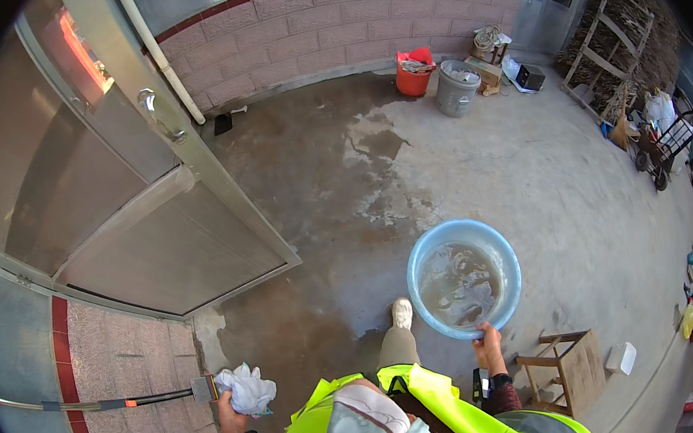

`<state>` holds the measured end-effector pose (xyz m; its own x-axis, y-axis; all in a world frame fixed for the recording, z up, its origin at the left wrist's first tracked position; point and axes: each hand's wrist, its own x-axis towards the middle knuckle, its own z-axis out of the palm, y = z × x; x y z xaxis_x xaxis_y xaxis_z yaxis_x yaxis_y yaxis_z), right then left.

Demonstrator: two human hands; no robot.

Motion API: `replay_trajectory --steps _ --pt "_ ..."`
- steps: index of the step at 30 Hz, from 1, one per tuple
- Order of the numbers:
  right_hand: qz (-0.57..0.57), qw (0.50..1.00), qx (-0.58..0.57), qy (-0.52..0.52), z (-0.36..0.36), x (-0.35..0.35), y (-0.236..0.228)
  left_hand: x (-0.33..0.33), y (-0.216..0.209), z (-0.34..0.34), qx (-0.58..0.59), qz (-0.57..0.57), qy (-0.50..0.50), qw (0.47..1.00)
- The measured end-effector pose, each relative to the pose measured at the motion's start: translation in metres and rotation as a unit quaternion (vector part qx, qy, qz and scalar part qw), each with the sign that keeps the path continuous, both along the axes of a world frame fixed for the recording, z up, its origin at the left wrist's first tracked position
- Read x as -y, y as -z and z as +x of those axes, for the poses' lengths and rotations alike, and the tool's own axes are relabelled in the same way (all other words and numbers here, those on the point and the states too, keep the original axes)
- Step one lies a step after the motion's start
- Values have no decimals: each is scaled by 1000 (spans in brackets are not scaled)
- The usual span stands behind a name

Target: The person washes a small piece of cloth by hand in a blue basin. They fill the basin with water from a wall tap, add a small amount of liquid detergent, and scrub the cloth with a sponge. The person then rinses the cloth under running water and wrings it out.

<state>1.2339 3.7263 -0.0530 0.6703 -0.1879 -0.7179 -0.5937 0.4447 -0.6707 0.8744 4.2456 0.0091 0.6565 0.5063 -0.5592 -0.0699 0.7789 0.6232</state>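
My right hand grips the near rim of a round light-blue basin. Murky, greyish water lies in the basin, which hangs tilted or held out just ahead of my right side. A crumpled white cloth is in my left hand, bunched beside the fingers. Close against that hand is the flat head of a long-handled squeegee-like tool; its dark pole runs off to the left. Whether my left fingers also hold this tool I cannot tell.
A glazed metal door stands open at left. To the right of my right hand is a wooden stool, near a white container. By the far wall stand a red bucket and a grey bucket. Wet patches mark the concrete floor.
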Motion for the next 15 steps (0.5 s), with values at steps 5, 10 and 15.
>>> replay_trajectory --steps 5,10,15 --pt "-2 999 21 -25 93 2 11 -19 10 89 -1 28 -7 1000" --pt "-19 998 18 -52 186 -3 -3 -17 -12 190 -17 -43 -24 999" --pt "-22 996 21 -90 285 -40 -7 -19 -13 274 -14 -64 -31 997"
